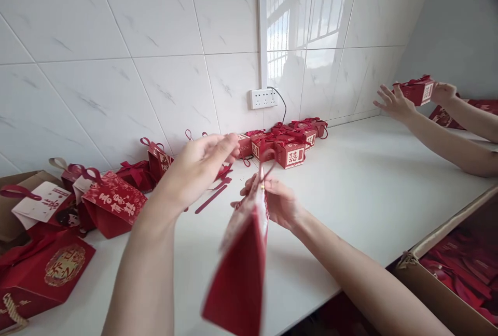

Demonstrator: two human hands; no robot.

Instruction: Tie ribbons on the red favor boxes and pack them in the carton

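My right hand [283, 202] grips a red candy box [237, 279] near its top edge, over the middle of the white counter. The box hangs tilted, its lower part toward me and blurred by motion. A thin dark red ribbon [268, 168] loops up from its top. Apart from the box, to its upper left, my left hand [204, 167] is raised with loosely bent fingers. Nothing shows in it, though the thumb partly hides the fingers. Below that hand, loose dark red strips [212, 196] lie on the counter.
Several finished red boxes [290, 154] stand by the wall under a socket strip [263, 99]. Various red gift boxes [112, 204] line the left. A cardboard carton [416, 266] with red pieces sits at lower right. Farther right, a co-worker's hands [397, 105] hold a red box.
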